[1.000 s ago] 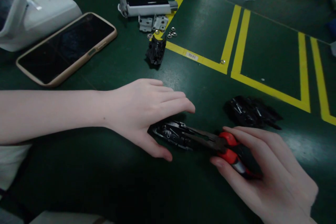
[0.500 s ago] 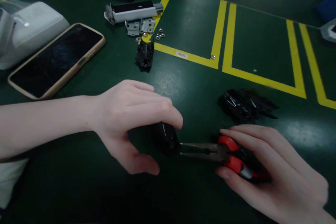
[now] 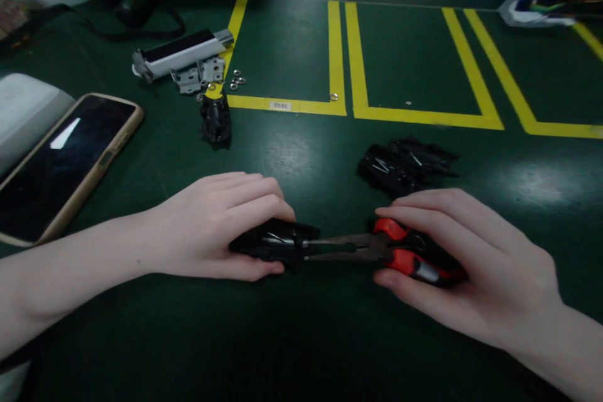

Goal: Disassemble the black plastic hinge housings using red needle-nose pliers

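My left hand (image 3: 221, 226) is closed round a black plastic part (image 3: 276, 242) and presses it to the green table. My right hand (image 3: 466, 264) grips the red-and-black handles of long-nose pliers (image 3: 372, 250). The pliers' metal jaws reach left into the end of the black part. Both hands rest on the table near its front, facing each other.
A pile of black plastic pieces (image 3: 405, 163) lies just behind my right hand. Another black piece (image 3: 215, 120), metal brackets (image 3: 198, 74), small washers (image 3: 237, 78) and a white-and-black bar (image 3: 181, 52) sit at the back left. A phone (image 3: 61, 163) lies left. Yellow tape lines (image 3: 348, 56) cross the table.
My left hand has closed its fingers and thumb round the black part, which it only covered before. The view has swung, so the table items appear shifted left.
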Motion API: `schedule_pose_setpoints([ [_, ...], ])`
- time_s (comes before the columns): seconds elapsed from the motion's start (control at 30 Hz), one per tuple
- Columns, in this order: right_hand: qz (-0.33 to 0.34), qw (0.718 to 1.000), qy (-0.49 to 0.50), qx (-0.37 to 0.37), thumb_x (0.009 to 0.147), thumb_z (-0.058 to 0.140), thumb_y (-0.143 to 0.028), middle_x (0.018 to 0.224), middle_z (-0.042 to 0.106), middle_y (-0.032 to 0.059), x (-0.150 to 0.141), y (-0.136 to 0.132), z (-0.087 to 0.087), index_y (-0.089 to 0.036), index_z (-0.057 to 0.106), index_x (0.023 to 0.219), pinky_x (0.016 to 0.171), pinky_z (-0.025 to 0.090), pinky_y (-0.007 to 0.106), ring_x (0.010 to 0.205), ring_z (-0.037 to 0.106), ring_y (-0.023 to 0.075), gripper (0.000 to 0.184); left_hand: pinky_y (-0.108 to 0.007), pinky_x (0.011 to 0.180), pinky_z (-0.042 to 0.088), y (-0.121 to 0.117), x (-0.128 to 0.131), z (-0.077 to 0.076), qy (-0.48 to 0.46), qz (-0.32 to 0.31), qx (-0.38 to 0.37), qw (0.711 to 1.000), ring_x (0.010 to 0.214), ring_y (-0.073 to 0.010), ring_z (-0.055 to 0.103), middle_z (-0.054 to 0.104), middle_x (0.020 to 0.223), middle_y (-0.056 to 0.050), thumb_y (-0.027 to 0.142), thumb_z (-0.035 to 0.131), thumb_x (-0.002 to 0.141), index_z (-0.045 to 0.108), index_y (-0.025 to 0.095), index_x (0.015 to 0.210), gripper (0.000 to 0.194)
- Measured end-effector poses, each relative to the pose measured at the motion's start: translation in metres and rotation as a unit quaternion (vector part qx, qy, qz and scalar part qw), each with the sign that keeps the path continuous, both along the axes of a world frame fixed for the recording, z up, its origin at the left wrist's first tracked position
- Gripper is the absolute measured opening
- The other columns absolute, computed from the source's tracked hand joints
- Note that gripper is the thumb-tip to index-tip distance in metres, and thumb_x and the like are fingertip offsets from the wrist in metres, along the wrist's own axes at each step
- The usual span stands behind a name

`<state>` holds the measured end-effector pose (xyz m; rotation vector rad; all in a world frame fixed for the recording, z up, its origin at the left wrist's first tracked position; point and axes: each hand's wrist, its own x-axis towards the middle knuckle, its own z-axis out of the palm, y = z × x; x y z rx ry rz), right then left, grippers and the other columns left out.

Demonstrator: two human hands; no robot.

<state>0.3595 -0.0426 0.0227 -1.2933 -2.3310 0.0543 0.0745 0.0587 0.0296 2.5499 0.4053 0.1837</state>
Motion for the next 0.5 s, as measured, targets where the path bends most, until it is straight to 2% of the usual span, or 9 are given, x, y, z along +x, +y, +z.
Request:
schedule_pose_setpoints([
  [0.13,0.005,1.000,-0.004,0.008,0.087,0.063,-0.053,0.092,0.071,0.0085,-0.0006,0.0000,0.0003,-0.018,0.062,0.105,0.064,0.056,0.035,0.083,0.068,0.0219,0.040,-0.025,0.063,0.041,-0.0071,0.0028,0.0030,0.019,0.022,-0.067,0.997,0.070,-0.0128,0.060,0.066,0.084,0.002,0.037,0.062,0.086,0.056,0.021,0.109,0.029],
  [0.23,0.006,1.000,-0.004,0.002,0.087,0.063,-0.054,0.092,0.071,0.0076,-0.0013,0.0000,0.0006,-0.019,0.062,0.104,0.063,0.056,0.034,0.082,0.068,0.0212,0.039,-0.025,0.062,0.039,-0.0105,0.0034,0.0035,0.027,0.019,-0.065,0.997,0.065,-0.0118,0.059,0.067,0.079,0.004,0.037,0.063,0.083,0.059,0.022,0.105,0.027],
  [0.5,0.011,1.000,-0.012,0.002,0.088,0.061,-0.055,0.091,0.071,0.0086,-0.0003,-0.0009,-0.0009,-0.018,0.060,0.105,0.064,0.055,0.036,0.082,0.068,0.0222,0.040,-0.025,0.063,0.039,-0.0109,0.0024,0.0009,0.008,0.012,-0.067,0.998,0.067,-0.0102,0.060,0.068,0.082,0.005,0.032,0.061,0.083,0.060,0.022,0.108,0.027],
])
